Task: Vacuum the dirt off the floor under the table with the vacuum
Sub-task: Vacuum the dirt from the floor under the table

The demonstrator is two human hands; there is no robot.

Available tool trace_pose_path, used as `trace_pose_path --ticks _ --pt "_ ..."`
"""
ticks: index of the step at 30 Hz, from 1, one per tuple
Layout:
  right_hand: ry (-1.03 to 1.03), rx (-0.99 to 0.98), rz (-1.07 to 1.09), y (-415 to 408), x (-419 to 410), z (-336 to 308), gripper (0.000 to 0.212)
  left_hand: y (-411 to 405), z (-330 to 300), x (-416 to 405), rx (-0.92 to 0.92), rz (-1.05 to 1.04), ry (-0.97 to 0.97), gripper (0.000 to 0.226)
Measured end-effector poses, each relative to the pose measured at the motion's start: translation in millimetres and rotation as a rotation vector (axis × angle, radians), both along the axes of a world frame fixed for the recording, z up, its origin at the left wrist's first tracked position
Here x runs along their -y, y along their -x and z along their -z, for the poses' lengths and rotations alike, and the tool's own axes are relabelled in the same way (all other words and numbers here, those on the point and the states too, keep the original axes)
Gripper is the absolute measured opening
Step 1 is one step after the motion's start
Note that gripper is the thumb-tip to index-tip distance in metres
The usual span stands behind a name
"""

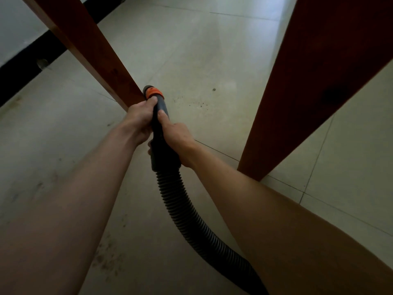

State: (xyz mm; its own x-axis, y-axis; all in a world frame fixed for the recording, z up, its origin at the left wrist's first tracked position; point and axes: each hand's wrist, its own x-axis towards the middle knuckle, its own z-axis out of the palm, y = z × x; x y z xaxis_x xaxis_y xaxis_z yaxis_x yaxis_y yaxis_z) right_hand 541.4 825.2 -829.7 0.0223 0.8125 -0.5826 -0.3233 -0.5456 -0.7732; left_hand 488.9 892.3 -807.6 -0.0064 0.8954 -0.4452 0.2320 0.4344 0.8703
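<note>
Both your left hand (pixel 140 120) and right hand (pixel 176 137) grip the vacuum wand (pixel 158 107), mid-sweep; next, steer its nozzle toward the dirt (pixel 195 102) between the worktop legs (pixel 308 92).

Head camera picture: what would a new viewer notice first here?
First, both hands at the centre gripping the dark vacuum hose handle: the left hand nearer the orange collar, the right hand behind it. Two reddish wooden table legs frame them, with dirt specks on the pale floor between.
</note>
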Motion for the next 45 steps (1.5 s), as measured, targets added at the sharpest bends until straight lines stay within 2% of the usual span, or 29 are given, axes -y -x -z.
trace_pose_path --ticks 15,22,26,30,35,45 --pt "0.027 0.041 0.11 15 37 -3 0.06 6 -7 34 -0.012 0.153 0.032 0.023" --pt "0.031 0.04 0.159 11 49 -10 0.059 -7 -10 40 -0.145 0.19 -0.006 0.023" --pt "0.01 0.04 0.173 16 70 -8 0.051 -2 -7 56 -0.108 0.236 0.034 0.022" --pt "-0.004 0.061 0.208 16 80 -14 0.055 -7 -13 66 -0.083 0.267 0.044 0.024" --pt "0.001 0.081 0.239 7 86 -23 0.052 -19 -24 71 -0.139 0.327 0.069 0.022" --pt "0.004 -0.002 0.211 10 114 -22 0.052 -13 -18 96 -0.159 0.371 0.044 0.021"
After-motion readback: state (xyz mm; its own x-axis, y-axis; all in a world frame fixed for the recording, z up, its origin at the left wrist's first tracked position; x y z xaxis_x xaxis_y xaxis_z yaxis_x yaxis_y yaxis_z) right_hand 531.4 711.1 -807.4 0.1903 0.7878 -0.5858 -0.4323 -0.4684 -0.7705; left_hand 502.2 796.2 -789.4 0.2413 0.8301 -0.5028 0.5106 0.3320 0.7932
